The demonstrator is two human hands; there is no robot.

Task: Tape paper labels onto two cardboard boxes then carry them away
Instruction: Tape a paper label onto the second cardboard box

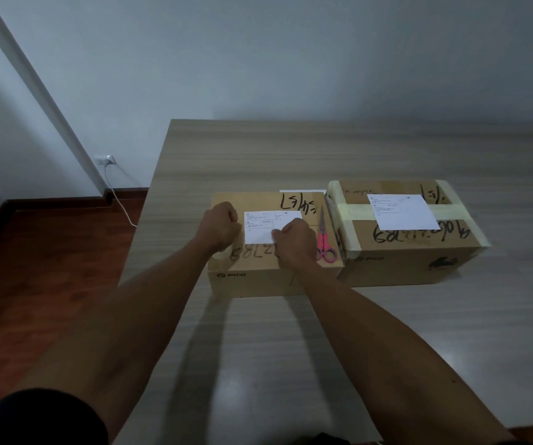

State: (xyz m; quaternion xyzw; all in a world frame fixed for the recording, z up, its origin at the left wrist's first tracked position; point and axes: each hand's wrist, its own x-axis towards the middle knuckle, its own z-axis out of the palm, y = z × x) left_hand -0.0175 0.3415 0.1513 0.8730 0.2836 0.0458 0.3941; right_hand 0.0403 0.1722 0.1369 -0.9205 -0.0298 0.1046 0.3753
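A white paper label lies on top of the near-left cardboard box. The left hand and the right hand rest at its left and near-right edges, fingers curled; what they hold cannot be told. Pink scissors lie just right. The second box, with its own label, touches it on the tabletop.

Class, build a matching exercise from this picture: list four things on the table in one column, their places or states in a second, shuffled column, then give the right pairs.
Things:
1. scissors
2. left box
3. right box
4. left label

Places or states:
A. wrapped in pale tape bands
B. under both hands
C. lying on the left box's right edge
D. printed PICO, nearer the table's left edge

Pairs: 1-C, 2-D, 3-A, 4-B
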